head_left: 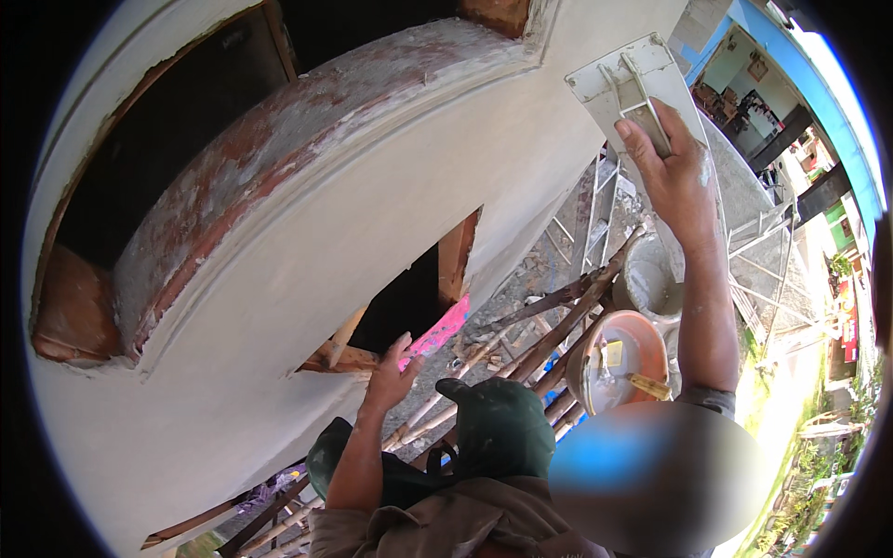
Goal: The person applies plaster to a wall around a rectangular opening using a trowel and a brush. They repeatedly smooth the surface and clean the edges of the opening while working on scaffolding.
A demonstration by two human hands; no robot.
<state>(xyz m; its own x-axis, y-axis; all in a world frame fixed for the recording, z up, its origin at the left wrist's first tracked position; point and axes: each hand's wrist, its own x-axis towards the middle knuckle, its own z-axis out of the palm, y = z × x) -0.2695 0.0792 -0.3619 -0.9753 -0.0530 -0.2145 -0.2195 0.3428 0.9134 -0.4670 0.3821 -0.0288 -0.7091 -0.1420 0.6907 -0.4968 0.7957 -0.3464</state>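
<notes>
My right hand point(674, 177) is raised at the upper right, its fingers wrapped round the handle of a pale plastering float point(591, 84). The float's flat, splattered plate lies at or close to the edge of the off-white wall point(419, 214). Lower down, beside a small square window opening, my left hand point(386, 377) has its fingers and thumb closed round the near end of a bright pink strip point(442, 330) speckled with grey. The strip slants up to the right across the opening's corner. How the fingers meet it is partly hidden.
A curved, rough ledge point(279, 130) juts from the wall below dark openings. Under my right arm stand an orange bucket point(577, 367) and a grey bucket point(637, 270) with wet mix. Wooden poles point(567, 325) and metal scaffold frames point(763, 251) surround them. A blurred patch covers the lower right.
</notes>
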